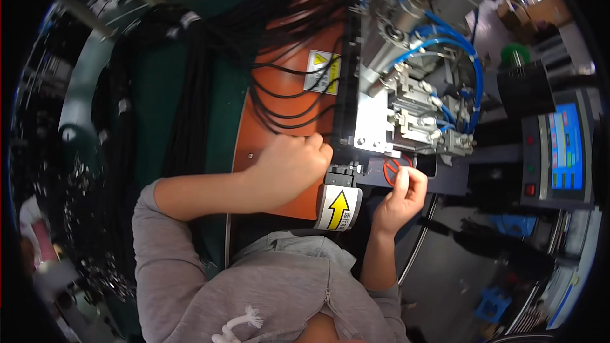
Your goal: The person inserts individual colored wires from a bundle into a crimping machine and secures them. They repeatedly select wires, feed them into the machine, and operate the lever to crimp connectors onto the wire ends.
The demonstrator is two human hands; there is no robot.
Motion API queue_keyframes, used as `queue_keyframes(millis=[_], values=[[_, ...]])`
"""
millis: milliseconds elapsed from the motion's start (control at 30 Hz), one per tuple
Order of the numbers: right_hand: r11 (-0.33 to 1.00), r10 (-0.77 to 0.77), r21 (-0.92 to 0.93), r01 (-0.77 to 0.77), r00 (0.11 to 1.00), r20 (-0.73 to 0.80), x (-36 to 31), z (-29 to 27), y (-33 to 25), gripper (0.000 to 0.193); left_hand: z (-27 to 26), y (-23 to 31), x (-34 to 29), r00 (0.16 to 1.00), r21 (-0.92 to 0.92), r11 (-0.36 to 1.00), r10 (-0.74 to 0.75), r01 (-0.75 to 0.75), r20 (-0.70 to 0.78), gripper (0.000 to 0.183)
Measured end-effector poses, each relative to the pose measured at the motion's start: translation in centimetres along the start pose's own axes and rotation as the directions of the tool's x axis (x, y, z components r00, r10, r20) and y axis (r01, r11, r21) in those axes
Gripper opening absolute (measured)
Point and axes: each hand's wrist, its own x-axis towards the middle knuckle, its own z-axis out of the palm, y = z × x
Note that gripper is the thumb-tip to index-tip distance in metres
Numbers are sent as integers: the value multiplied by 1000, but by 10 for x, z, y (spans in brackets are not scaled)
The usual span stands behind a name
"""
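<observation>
My left hand (295, 160) is closed in a fist at the right edge of the orange panel (283, 198), beside the dark track of the machine. Its fingers curl away from view, so what they hold, if anything, is hidden. Right of the track, my right hand (401, 200) has thumb and fingertips pinched together, just below a red ring-shaped mark (389, 171). Anything in that pinch is too small to make out. Between the hands sits a small black metal block (341, 176), above a white cover with a yellow arrow (340, 208).
Black cables (295, 95) loop over the orange panel, and thick cable bundles (187, 101) lie on the green table (145, 133). A pneumatic machine (413, 108) with blue hoses (475, 67) rises ahead of my right hand. A control box with a lit screen (565, 146) stands far right.
</observation>
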Motion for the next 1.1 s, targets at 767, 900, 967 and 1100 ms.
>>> queue_keyframes(millis=[767,900,967,1100], values=[[549,430,0,-836,283,857,-32,262,4,38,0,-215,-58,708,-915,-301,-582,270,401,39],[521,470,-26,-853,261,843,-26,254,6,29,0,-205,-68,583,-847,-273,-628,456,516,39],[517,487,-53,-854,243,839,-25,254,6,23,-8,-203,-68,589,-837,-178,-636,517,499,42],[449,532,-29,-893,242,812,-23,254,3,10,-18,-192,-72,568,-856,-140,-693,498,444,33]])
